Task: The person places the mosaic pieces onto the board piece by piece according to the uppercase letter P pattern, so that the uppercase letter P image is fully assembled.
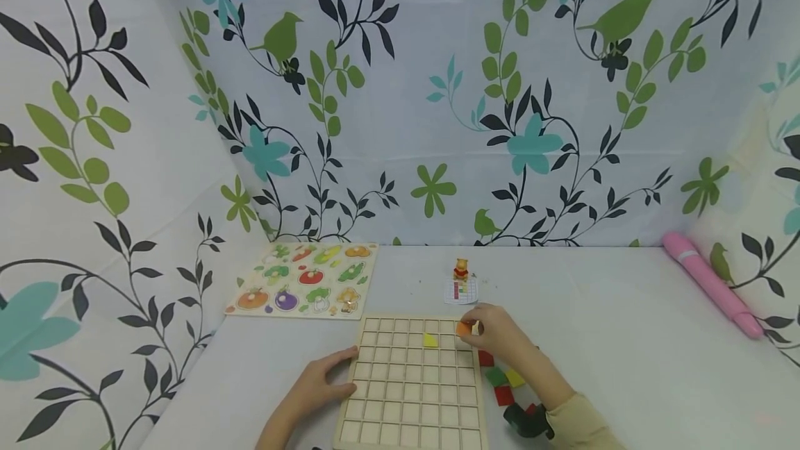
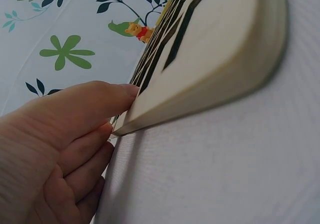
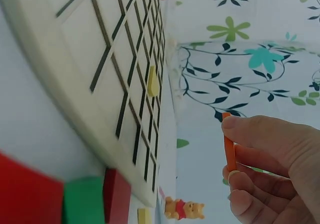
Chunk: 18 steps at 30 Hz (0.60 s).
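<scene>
Pinching a thin orange piece between thumb and fingers, the person's right hand is over the far right corner of the grid board, as seen from the person's side. The right wrist view shows the piece held on edge, apart from the board, with the fingers clamped on its two faces. The left hand rests at the grid board's left edge; its thumb and forefinger are apart and both touch the rim, while the other fingers bend down beside it.

One yellow piece sits on the grid board, toward its far edge and right of its middle. Just beside the board's right edge, partly under the right forearm, lie loose coloured blocks: red, green and yellow ones. A dark object near the sleeve is too unclear to name.

Beyond the grid board's far edge, toward its right side, a small bear figure stands at the back of a little printed card. Beyond its far left corner lies a vegetable puzzle. Well apart to the board's right, a pink stick lies slantwise on the white table. Behind everything hangs a leaf-and-bird patterned cloth.
</scene>
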Motion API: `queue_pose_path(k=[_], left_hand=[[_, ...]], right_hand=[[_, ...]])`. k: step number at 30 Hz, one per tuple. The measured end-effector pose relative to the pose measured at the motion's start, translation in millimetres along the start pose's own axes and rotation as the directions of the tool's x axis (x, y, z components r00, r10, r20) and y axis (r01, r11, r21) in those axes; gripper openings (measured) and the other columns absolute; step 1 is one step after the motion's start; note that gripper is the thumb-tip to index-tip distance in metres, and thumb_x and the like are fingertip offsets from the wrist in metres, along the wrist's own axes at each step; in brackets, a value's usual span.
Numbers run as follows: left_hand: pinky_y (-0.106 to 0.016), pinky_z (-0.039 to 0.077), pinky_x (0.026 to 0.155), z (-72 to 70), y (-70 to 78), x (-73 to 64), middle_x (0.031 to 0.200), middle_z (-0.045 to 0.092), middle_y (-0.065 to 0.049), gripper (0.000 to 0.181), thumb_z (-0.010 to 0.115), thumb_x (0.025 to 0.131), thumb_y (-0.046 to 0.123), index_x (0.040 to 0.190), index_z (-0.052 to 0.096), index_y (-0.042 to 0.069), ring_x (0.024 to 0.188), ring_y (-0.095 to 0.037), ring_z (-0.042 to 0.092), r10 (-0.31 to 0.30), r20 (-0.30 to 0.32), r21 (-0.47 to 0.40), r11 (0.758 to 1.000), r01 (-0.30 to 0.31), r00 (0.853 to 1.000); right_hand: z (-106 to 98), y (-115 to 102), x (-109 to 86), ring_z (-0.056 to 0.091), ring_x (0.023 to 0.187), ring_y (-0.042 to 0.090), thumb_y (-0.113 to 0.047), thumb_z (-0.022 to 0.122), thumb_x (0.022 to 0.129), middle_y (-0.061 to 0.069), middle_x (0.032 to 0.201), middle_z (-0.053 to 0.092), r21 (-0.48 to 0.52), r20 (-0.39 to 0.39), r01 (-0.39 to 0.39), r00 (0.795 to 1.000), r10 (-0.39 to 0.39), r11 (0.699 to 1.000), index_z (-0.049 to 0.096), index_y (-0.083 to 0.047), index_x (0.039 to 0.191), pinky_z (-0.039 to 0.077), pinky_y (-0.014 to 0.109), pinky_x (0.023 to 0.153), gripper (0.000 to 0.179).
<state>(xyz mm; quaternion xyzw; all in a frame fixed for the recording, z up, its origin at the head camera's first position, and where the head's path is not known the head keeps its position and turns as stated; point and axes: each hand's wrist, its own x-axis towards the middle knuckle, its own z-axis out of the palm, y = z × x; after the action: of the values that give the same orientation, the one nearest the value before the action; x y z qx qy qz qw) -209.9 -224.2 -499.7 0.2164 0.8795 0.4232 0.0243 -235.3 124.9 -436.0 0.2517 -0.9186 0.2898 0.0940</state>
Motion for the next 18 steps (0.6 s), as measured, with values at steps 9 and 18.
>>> queue_pose_path(k=[9, 18], left_hand=[[-0.050, 0.028, 0.098, 0.2, 0.2, 1.0, 0.127, 0.050, -0.006, 0.057, 0.073, 0.072, 0.031, 0.121, 0.055, 0.007, 0.119, -0.033, 0.040, 0.016, 0.004, -0.006, 1.000, -0.016, 1.000], [-0.049, 0.027, 0.099, -1.1, -0.7, 0.2, 0.127, 0.050, -0.004, 0.052, 0.072, 0.072, 0.033, 0.116, 0.058, 0.010, 0.119, -0.031, 0.041, -0.003, 0.023, -0.030, 1.000, 0.004, 1.000]], right_hand=[[10.9, -11.1, 17.0, 0.049, 0.063, 0.013, -0.011, 0.074, 0.072, 0.000, 0.078, 0.062, 0.025, -0.001, 0.090, 0.996, -0.090, 0.996, 0.068, -0.002, 0.085, 0.045, 0.019, 0.053, 0.017], [25.9, -18.5, 32.8, 0.055, 0.067, 0.020, -0.009, 0.073, 0.072, 0.003, 0.078, 0.062, 0.080, 0.048, 0.120, 0.991, -0.124, 0.990, 0.067, 0.001, 0.085, 0.047, 0.022, 0.055, 0.017]])
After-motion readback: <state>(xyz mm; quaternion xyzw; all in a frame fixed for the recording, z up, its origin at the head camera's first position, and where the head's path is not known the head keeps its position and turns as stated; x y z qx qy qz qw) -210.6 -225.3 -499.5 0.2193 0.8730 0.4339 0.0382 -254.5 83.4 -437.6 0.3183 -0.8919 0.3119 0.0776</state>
